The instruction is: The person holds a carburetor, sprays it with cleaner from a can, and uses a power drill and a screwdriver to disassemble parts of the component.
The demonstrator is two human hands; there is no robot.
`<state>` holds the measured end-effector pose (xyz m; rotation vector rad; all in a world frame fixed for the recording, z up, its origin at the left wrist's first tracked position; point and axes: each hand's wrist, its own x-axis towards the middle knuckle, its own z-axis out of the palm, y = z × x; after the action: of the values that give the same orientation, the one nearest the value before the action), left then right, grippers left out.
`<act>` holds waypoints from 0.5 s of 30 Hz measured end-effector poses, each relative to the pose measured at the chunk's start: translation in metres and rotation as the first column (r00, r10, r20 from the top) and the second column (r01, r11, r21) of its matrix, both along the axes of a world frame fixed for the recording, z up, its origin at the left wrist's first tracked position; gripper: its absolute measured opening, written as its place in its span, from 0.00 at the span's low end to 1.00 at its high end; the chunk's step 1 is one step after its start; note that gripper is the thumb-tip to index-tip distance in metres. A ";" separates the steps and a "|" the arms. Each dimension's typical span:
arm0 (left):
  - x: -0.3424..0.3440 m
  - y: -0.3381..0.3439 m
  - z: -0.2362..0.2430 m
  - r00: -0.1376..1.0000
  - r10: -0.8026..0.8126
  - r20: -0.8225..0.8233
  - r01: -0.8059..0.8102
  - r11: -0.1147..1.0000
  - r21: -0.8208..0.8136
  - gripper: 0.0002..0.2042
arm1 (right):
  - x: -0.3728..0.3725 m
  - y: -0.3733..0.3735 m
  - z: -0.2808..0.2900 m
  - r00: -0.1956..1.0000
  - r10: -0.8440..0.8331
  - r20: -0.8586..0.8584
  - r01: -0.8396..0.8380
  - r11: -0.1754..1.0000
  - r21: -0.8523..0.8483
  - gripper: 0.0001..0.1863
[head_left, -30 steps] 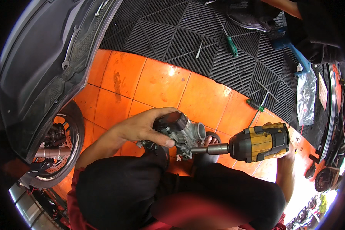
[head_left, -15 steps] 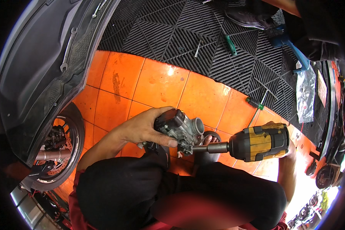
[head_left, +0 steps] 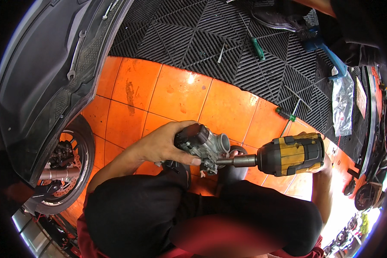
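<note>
Silver metal, black-capped, round-mouthed engine part (head_left: 204,145) is hanging in mid-air above the orange tiled floor (head_left: 180,92), just beyond the black-trousered knees (head_left: 266,208). Left hand (head_left: 170,144) is curling firmly around its left end, thumb lying along the near side; no other support showing. Right hand (head_left: 326,165) is evidently gripping the bulky yellow-and-black power driver (head_left: 291,155) on the right; fingers mostly hiding behind the body, trigger position: cannot tell. Long grey steel socket shaft (head_left: 245,161) is pointing left, tip meeting the part's near right side; whether it is seating fully, cannot tell.

Risks: driver torque could be twisting the part out of a one-handed hold, the thumb slipping on smooth metal. A misaligned tip could be skipping off and scarring the casting. Sandalled foot (head_left: 234,153) is resting below on the far side, so a drop could be hitting toes or tile.
</note>
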<state>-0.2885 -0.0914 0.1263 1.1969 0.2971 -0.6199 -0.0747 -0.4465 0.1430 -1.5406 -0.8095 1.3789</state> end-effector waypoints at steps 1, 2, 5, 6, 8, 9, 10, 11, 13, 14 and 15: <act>-0.002 0.000 0.001 1.000 0.003 -0.002 -0.003 1.000 0.001 0.32 | -0.001 0.003 0.001 1.000 0.008 -0.008 -0.008 1.000 0.000 0.36; -0.003 -0.001 0.002 1.000 0.006 -0.004 -0.006 1.000 0.003 0.32 | -0.002 0.006 0.001 1.000 0.017 -0.013 -0.017 1.000 0.003 0.36; -0.006 -0.002 -0.001 1.000 0.005 -0.001 -0.005 1.000 0.022 0.33 | -0.005 0.011 -0.003 0.999 0.024 -0.028 -0.024 1.000 0.002 0.36; -0.005 -0.002 -0.003 1.000 -0.004 0.006 0.004 1.000 0.029 0.33 | -0.007 0.010 -0.002 1.000 0.015 -0.027 -0.015 1.000 -0.001 0.37; -0.005 -0.005 -0.001 1.000 -0.008 0.026 0.006 0.999 0.054 0.33 | -0.005 0.009 -0.002 0.999 0.022 -0.031 -0.022 1.000 0.000 0.37; -0.005 -0.007 0.000 0.999 -0.010 0.036 0.007 0.998 0.067 0.34 | -0.005 0.009 -0.003 0.999 0.021 -0.033 -0.021 1.000 0.000 0.37; -0.006 -0.009 -0.001 0.999 -0.002 0.036 0.000 0.998 0.061 0.34 | -0.005 0.007 -0.005 0.999 0.021 -0.035 -0.021 1.000 0.001 0.37; -0.008 -0.011 -0.001 0.999 0.005 0.037 -0.007 0.998 0.055 0.34 | -0.005 0.004 -0.007 0.999 0.018 -0.029 -0.018 1.000 0.001 0.37; -0.012 -0.013 -0.002 1.000 0.021 0.020 -0.022 0.999 0.044 0.34 | -0.002 -0.001 -0.007 0.999 0.024 -0.027 -0.024 1.000 0.001 0.37; -0.015 -0.014 -0.002 1.000 0.031 0.003 -0.031 0.999 0.040 0.34 | 0.000 -0.002 -0.007 0.999 0.026 -0.027 -0.026 1.000 -0.002 0.37; -0.017 -0.015 -0.001 0.999 0.039 -0.015 -0.039 0.999 0.036 0.34 | 0.003 -0.003 -0.008 0.999 0.033 -0.024 -0.033 0.999 -0.001 0.37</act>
<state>-0.3051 -0.1061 0.1250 1.2183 0.3453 -0.5921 -0.0721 -0.4498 0.1347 -1.5152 -0.8221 1.4200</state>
